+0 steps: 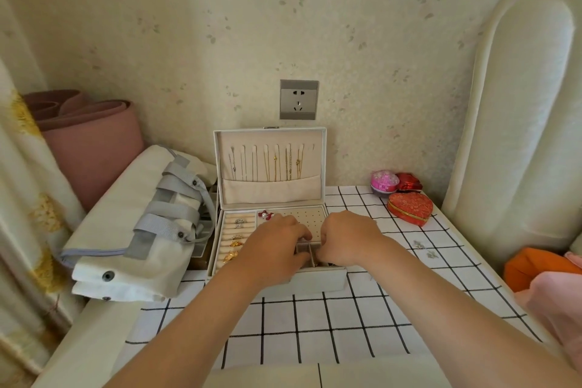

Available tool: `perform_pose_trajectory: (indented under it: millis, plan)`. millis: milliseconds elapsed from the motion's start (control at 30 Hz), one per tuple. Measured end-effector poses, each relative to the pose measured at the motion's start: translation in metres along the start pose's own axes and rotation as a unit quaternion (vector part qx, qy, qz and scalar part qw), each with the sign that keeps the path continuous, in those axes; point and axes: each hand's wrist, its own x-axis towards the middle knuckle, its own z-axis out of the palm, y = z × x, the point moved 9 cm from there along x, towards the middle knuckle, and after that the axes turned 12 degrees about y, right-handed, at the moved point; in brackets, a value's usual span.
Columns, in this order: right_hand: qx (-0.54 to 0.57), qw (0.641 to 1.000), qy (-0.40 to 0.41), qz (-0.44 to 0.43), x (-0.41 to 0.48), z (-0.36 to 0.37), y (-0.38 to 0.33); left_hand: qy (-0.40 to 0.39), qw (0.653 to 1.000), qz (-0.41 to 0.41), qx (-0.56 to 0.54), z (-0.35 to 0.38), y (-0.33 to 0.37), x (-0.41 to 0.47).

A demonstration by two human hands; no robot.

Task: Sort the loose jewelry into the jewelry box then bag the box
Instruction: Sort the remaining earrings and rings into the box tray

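White jewelry box (318, 280) open; left hand (277, 244) and right hand (349, 238) curl inside, grip unclear.

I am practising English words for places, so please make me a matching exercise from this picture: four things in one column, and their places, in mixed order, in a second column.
Things:
1. necklaces
2. rings
3. red heart-shaped box
4. folded white bag

Places:
A. left of the jewelry box
B. hanging in the open lid
C. in the tray's left slots
D. on the checked cloth, right of the jewelry box

Pairs: 1-B, 2-C, 3-D, 4-A.
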Motion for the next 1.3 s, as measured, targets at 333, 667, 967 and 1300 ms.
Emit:
perform_pose_trajectory:
  millis: [333, 667, 967, 1300]
  plan:
    - [0.018, 1.0, 0.016, 0.014, 0.001, 0.002, -0.003, -0.033, 0.999, -0.003, -0.004, 0.007, -0.001, 0.0]
    - [0.196, 0.978, 0.053, 0.052, -0.001, -0.024, 0.049, -0.007, 1.0, -0.006, 0.024, 0.002, 0.017, 0.027]
    - [0.195, 0.976, 0.052, 0.076, -0.016, -0.002, 0.148, 0.003, 0.999, 0.044, -0.024, 0.027, 0.07, 0.053]
    - [0.139, 0.987, 0.07, -0.025, -0.021, 0.014, 0.134, -0.075, 0.992, 0.068, 0.075, 0.083, 0.092, 0.065]
